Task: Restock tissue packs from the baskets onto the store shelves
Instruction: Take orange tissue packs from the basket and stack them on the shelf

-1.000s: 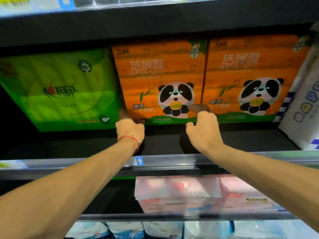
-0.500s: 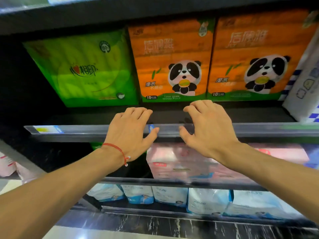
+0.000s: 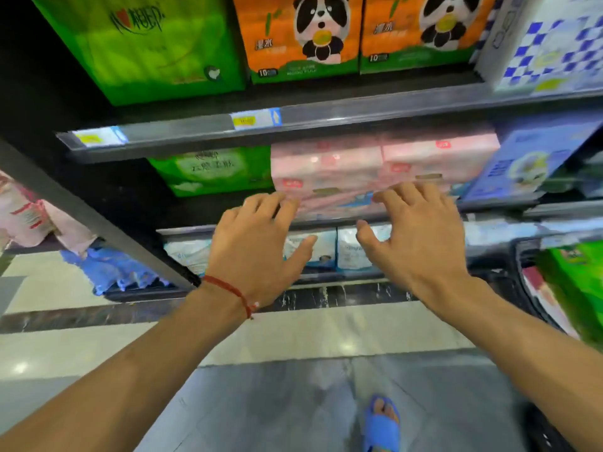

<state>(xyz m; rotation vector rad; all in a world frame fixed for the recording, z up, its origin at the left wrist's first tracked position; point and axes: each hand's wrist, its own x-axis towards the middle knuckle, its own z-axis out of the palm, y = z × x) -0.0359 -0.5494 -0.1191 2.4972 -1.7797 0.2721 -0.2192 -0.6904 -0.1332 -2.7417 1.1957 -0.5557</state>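
Observation:
Two orange panda tissue packs (image 3: 300, 37) stand side by side on the upper shelf (image 3: 326, 120), with a green pack (image 3: 146, 47) to their left. My left hand (image 3: 254, 246) and my right hand (image 3: 417, 236) hover in front of the lower shelves, fingers spread and empty, touching nothing. Behind the fingertips are pink tissue packs (image 3: 329, 168) on the middle shelf. A dark basket (image 3: 535, 288) at the right edge holds a green pack (image 3: 577, 282).
A blue-and-white checked pack (image 3: 548, 44) sits at the upper shelf's right end. Green (image 3: 212, 171) and blue (image 3: 528, 158) packs flank the pink ones. Pale blue packs (image 3: 313, 249) line the bottom shelf. Tiled floor and my blue sandal (image 3: 381, 422) lie below.
Both hands let go of the orange panda pack, opened and drew back down from the upper shelf. The view tilted down, revealing floor and the basket.

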